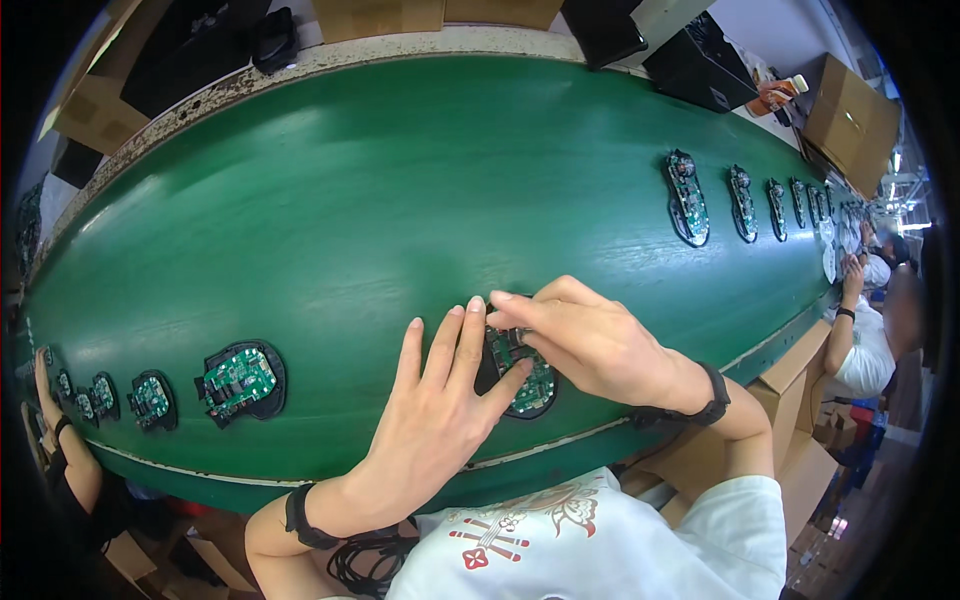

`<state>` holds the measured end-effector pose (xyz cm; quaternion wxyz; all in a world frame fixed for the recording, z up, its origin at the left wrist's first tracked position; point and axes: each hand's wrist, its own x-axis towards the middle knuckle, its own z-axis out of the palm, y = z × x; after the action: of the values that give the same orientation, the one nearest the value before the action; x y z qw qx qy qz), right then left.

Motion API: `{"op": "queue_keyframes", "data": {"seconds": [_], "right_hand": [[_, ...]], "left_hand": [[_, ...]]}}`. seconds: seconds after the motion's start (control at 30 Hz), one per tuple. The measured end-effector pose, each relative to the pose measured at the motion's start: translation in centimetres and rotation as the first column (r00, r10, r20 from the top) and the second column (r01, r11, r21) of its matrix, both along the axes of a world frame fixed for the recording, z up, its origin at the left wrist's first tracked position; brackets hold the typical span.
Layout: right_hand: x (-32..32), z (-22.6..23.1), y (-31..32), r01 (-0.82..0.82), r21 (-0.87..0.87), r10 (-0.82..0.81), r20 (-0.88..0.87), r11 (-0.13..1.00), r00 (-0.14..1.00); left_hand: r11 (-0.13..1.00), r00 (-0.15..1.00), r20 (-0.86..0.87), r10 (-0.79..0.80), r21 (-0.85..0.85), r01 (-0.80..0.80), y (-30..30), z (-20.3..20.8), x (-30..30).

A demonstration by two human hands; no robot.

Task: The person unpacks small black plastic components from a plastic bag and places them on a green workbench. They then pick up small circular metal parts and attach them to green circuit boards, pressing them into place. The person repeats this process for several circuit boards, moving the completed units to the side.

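A black mouse-shaped shell with a green circuit board (536,393) lies on the belt in front of me, partly covered by my fingers. My left hand (437,410) steadies it from the left: its long fingers stretch along the shell's edge, and the thumb presses on the board. Over the far end of the same shell, my right hand (600,345) has its thumb and fingers drawn together. What sits between those fingertips is hidden. To the left lies another such shell with a board (240,382).
A green conveyor belt (350,200) runs across. Several similar units (688,200) line its right part, and more (152,400) its left end. Black bins (700,62), a bottle (778,95) and cartons (850,125) stand beyond. Co-workers' arms (850,300) show at both ends.
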<state>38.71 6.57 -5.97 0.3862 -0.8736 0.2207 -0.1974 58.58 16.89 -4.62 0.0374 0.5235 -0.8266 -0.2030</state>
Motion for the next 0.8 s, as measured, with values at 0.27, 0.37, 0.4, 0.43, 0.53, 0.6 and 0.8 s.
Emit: {"op": "queue_keyframes", "data": {"seconds": [0.27, 0.37, 0.4, 0.43, 0.53, 0.6, 0.8], "right_hand": [[0.0, -0.3, -0.1, 0.048, 0.080, -0.053, 0.060, 0.996, 0.997], [-0.4, -0.6, -0.1, 0.069, 0.028, -0.069, 0.002, 0.997, 0.998], [-0.5, -0.6, 0.0, 0.078, 0.008, -0.078, -0.023, 0.997, 0.997], [-0.5, -0.5, 0.1, 0.094, -0.026, -0.095, -0.027, 0.995, 0.995], [-0.2, 0.8, 0.2, 0.144, -0.122, -0.152, -0.058, 0.982, 0.987], [-0.1, 1.5, 0.1, 0.175, -0.179, -0.196, -0.104, 0.968, 0.975], [-0.6, 0.4, 0.5, 0.107, -0.390, -0.170, -0.131, 0.915, 0.977]], "left_hand": [[1.000, 0.999, -0.049, -0.018, -0.016, 0.017, -0.3, 0.0, 0.1], [1.000, 0.998, -0.054, -0.023, -0.022, 0.022, -0.3, 0.0, 0.1], [0.999, 0.998, -0.056, -0.025, -0.025, 0.024, -0.4, 0.0, 0.1], [0.999, 0.998, -0.058, -0.025, -0.029, 0.023, -0.4, -0.1, 0.1], [1.000, 0.998, -0.059, -0.015, -0.026, 0.014, -0.4, -0.3, 0.0], [1.000, 0.999, -0.054, 0.007, -0.004, -0.007, -0.2, -0.5, 0.0], [1.000, 0.995, -0.095, 0.004, 0.005, -0.004, -0.6, -0.7, -0.1]]}}
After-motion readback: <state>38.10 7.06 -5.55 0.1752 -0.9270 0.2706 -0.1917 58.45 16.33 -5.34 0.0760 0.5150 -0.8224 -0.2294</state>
